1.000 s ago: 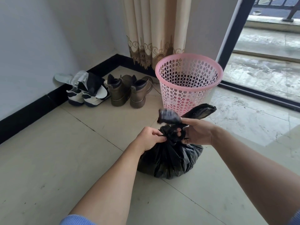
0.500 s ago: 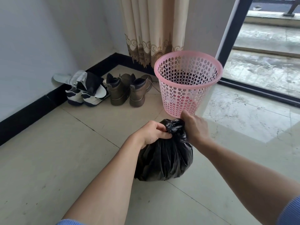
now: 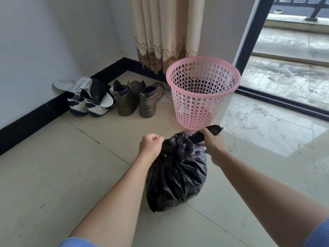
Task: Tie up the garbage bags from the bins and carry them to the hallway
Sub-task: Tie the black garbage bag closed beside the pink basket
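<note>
Black bag on floor btwn hands, L hand & R hand each gripping a tie end.

i'm gripping the garbage bag, thin black plastic, crinkled and faintly shiny. at twelve o'clock the pink bin is looking like smooth perforated plastic. the floor tiles are showing glossy, the brown boots matt leather, the curtain soft woven cloth.

The black garbage bag sat full on the floor, its top bunched, just before the empty pink bin.
</note>
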